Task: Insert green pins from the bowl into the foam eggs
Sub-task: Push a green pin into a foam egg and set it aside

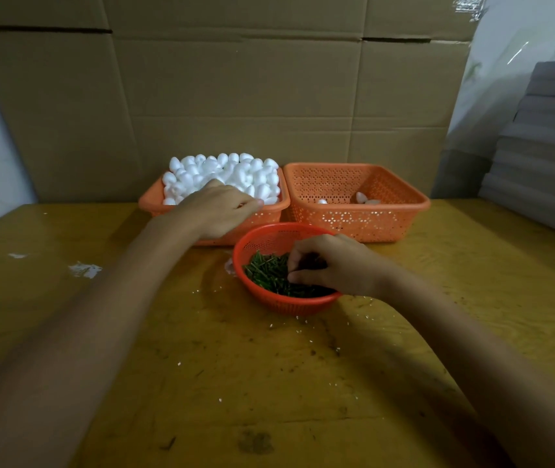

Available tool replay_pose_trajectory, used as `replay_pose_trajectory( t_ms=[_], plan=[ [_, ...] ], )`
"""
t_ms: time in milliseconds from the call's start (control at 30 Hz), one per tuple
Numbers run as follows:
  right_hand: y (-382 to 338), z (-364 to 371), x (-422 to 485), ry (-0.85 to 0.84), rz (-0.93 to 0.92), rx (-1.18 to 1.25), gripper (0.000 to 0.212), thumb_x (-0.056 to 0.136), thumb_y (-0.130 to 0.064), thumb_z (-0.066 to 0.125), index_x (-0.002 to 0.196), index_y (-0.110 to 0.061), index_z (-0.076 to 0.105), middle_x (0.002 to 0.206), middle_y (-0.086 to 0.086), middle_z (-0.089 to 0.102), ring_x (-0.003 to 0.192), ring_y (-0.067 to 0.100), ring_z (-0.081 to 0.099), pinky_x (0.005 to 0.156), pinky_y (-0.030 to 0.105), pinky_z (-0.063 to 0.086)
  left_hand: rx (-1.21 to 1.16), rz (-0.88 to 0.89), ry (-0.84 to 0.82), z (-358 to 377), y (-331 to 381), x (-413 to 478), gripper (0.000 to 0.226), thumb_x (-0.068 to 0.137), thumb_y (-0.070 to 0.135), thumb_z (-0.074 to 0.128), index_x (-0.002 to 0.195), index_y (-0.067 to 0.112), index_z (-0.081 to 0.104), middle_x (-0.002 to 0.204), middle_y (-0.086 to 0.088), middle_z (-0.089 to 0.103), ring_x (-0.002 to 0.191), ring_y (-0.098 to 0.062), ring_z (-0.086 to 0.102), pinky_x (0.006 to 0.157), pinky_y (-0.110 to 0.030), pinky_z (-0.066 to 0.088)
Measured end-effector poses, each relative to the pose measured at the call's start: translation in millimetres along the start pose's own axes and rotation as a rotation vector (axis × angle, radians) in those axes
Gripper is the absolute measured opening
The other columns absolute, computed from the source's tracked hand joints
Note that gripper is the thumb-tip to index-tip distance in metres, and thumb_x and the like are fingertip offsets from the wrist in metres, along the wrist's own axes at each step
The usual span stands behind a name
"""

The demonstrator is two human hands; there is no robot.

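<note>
Right hand (333, 265) pinches green pins (266, 270) beneath its curled fingers. Left hand (218, 211) fingers cover foam eggs (228, 170); grip unclear.

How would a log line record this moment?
left hand: at foam eggs, left basket | right hand: pinching green pins, bowl | right basket: nearly empty

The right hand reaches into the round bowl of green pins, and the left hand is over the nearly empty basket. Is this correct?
Not quite. In the head view the left hand is over the full basket of foam eggs, not the nearly empty basket beside it. The rest holds: the right hand reaches into the round bowl of green pins.
</note>
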State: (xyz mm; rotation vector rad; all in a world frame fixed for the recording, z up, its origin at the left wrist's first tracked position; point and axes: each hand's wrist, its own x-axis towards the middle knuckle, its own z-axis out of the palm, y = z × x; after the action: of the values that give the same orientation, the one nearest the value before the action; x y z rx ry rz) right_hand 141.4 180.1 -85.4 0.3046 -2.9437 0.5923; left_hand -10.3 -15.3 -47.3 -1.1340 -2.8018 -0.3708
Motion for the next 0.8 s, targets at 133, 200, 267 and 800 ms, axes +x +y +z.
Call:
replay_pose_trajectory(
  t_ms=[133, 200, 267, 800],
  plan=[
    [-0.4, 0.6, -3.0, 0.065, -0.090, 0.003, 0.004, 0.097, -0.022, 0.072, 0.100, -0.020, 0.074, 0.104, -0.013, 0.071, 0.100, 0.006, 0.064, 0.092, 0.039, 0.051, 0.116, -0.033, -0.047, 5.8, 3.0, 11.6, 0.060, 0.108, 0.059, 0.025, 0.096, 0.021, 0.070, 0.109, -0.003, 0.063, 0.135, -0.032, 0.042, 0.113, -0.055, 0.035],
    [-1.5, 1.6, -3.2, 0.137, -0.130, 0.002, 0.003, 0.096, -0.020, 0.073, 0.098, -0.017, 0.074, 0.103, -0.008, 0.072, 0.097, 0.009, 0.065, 0.089, 0.038, 0.050, 0.102, -0.047, -0.035, 8.9, 3.8, 14.6, 0.066, 0.107, 0.061, 0.021, 0.117, 0.020, 0.071, 0.125, -0.004, 0.064, 0.140, -0.030, 0.038, 0.113, -0.054, 0.035],
    [-3.0, 3.7, -3.1, 0.218, -0.142, 0.040, 0.005, 0.097, -0.020, 0.072, 0.097, -0.015, 0.073, 0.101, -0.005, 0.073, 0.095, 0.012, 0.066, 0.088, 0.039, 0.051, 0.047, -0.072, -0.003, 11.4, 4.4, 17.1, 0.063, 0.108, 0.061, 0.023, 0.120, 0.024, 0.072, 0.134, -0.008, 0.063, 0.143, -0.031, 0.036, 0.110, -0.054, 0.037],
    [-6.7, 9.0, -2.3, 0.394, -0.048, 0.534, 0.017, 0.095, -0.018, 0.075, 0.100, -0.011, 0.060, 0.077, 0.008, 0.074, 0.066, 0.022, 0.071, 0.065, 0.040, 0.061, -0.382, -0.262, 0.948, 10.8, -14.7, 4.4, 0.027, 0.078, 0.042, 0.084, 0.071, 0.020, 0.070, 0.071, -0.001, 0.073, 0.072, -0.024, 0.069, 0.066, -0.035, 0.051]
  ],
)
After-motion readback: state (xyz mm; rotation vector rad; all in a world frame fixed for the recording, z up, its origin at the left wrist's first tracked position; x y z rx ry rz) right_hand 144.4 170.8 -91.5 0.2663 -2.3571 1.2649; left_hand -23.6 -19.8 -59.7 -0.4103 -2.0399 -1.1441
